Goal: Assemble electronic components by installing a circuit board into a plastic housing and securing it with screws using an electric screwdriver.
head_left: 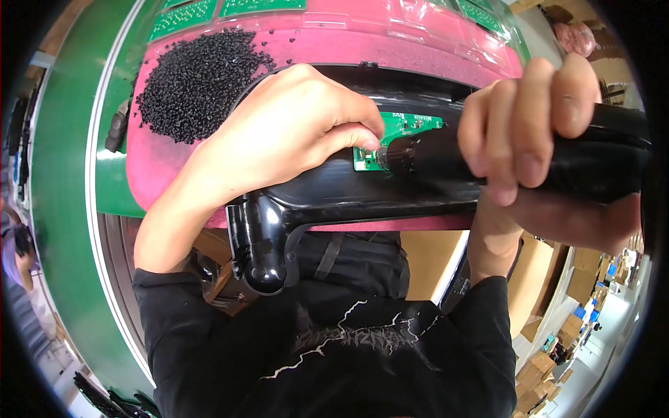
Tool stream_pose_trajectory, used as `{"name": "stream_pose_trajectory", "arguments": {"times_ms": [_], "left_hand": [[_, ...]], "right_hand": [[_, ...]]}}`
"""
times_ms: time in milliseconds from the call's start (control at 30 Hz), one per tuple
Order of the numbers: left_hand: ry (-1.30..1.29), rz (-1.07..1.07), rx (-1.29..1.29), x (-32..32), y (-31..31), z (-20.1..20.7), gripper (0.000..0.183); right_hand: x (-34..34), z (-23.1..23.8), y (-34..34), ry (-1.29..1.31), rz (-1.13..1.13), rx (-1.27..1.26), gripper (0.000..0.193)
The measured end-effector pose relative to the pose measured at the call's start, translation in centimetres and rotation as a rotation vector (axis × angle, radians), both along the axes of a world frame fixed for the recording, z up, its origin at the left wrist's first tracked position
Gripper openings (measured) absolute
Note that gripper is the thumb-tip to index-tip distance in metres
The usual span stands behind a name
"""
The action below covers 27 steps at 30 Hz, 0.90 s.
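A green circuit board (412, 124) lies inside a long, glossy black plastic housing (334, 189). My right hand (526, 129) is wrapped round a black power screwdriver (435, 150), which lies nearly level in this view with its nose over the board. From the left, my left hand (289, 125) reaches across the housing. Its thumb and forefinger are pinched together at the board, right beside the screwdriver's tip. What they hold, if anything, is too small to make out. The housing's rounded, hollow end (268, 244) sticks out toward my body.
The housing rests on a pink mat (150, 167) over a green tabletop (73, 160). A heap of small black screws (195, 83) spreads at the far left of the mat. Behind are more green boards (261, 6) and clear plastic trays (418, 35). A dark lump (117, 129) sits left of the mat.
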<state>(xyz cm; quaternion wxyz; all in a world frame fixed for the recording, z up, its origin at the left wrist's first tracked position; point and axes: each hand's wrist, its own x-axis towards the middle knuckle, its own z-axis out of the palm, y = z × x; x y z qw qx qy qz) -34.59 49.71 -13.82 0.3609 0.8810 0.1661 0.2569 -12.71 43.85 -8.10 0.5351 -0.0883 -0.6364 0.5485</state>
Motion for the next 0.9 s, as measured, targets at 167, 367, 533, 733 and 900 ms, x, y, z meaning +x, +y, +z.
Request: {"name": "stream_pose_trajectory", "arguments": {"times_ms": [167, 367, 533, 733, 900], "left_hand": [[0.157, 0.129, 0.090, -0.6, -0.2, 0.3, 0.011], [0.219, 0.197, 0.031, -0.4, -1.0, 1.3, 0.013], [0.018, 0.173, 0.136, -0.2, -0.7, -0.1, 0.018], [0.043, 0.140, 0.096, -0.8, -0.3, 0.0, 0.013], [0.209, 0.176, 0.109, -0.5, -0.7, 0.9, 0.014]], "right_hand": [[-1.0, -0.5, -0.1, 0.010, -0.033, -0.077, 0.066], [-2.0, -0.4, -0.9, 0.009, -0.080, -0.143, 0.065], [-2.4, -0.5, -0.5, 0.034, -0.036, -0.139, 0.064], [-3.0, -0.3, -0.4, 0.026, -0.096, -0.109, 0.065], [-3.0, -0.5, -0.7, 0.040, -0.154, -0.084, 0.066]]}}
